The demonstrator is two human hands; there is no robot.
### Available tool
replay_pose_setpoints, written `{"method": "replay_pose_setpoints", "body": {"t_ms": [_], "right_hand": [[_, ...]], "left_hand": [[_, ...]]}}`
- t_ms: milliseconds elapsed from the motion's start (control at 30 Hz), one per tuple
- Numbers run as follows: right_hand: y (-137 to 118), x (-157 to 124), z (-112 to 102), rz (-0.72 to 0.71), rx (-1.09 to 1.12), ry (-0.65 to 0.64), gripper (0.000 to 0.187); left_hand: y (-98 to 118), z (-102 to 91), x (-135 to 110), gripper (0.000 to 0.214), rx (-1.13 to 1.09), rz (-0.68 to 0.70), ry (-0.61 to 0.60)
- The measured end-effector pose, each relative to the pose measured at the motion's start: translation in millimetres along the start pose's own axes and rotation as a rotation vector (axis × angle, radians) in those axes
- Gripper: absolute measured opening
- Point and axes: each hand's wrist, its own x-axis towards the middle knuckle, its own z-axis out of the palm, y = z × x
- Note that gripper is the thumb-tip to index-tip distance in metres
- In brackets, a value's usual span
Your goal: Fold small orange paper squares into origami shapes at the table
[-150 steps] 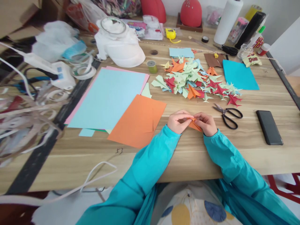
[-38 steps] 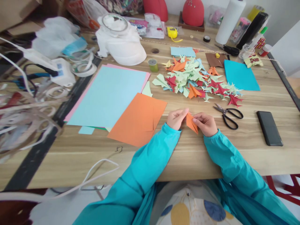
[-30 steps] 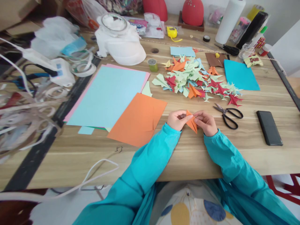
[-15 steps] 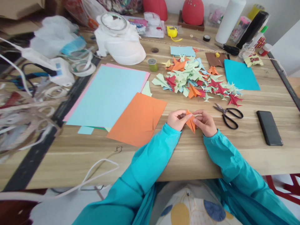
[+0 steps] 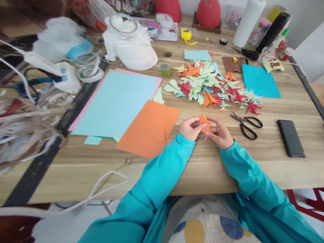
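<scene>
A small folded orange paper piece (image 5: 204, 122) is held just above the wooden table (image 5: 177, 168), in front of me. My left hand (image 5: 190, 128) pinches its left side with fingers closed. My right hand (image 5: 219, 133) cups it from the right and below, fingers curled round it. Both arms wear teal sleeves. A pile of folded paper shapes (image 5: 212, 87) in green, red, orange and blue lies beyond my hands.
An orange sheet (image 5: 149, 128) lies left of my hands, overlapping light blue and pink sheets (image 5: 116, 101). Black scissors (image 5: 246, 124) and a dark phone (image 5: 290, 137) lie to the right. A teal sheet (image 5: 260, 81) sits farther back. Tape rolls and cables clutter the left.
The orange piece has been turned and lifted slightly between my hands; its point now faces up and my right hand has slid under it.
</scene>
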Motion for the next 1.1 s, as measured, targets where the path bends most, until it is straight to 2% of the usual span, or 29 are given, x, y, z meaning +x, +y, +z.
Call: {"method": "replay_pose_setpoints", "body": {"t_ms": [333, 533, 633, 900, 1100], "right_hand": [[2.0, 0.1, -0.4, -0.028, -0.018, -0.030, 0.070], [0.7, 0.6, -0.1, -0.018, -0.020, 0.003, 0.072], [0.8, 0.8, -0.1, -0.027, -0.023, -0.005, 0.069], [4.1, 1.8, -0.5, -0.027, 0.035, -0.011, 0.059], [0.3, -0.1, 1.5, -0.021, 0.017, -0.028, 0.071]], "left_hand": [[-1.2, 0.0, 0.7, 0.028, -0.025, 0.016, 0.057], [2.9, -2.2, 0.6, 0.047, -0.253, -0.102, -0.031], [2.4, -3.7, 2.1, 0.042, -0.301, -0.125, -0.040], [8.6, 1.1, -3.8, 0.028, -0.185, -0.121, -0.182], [-2.4, 1.7, -0.5, 0.026, -0.065, -0.059, -0.065]]}}
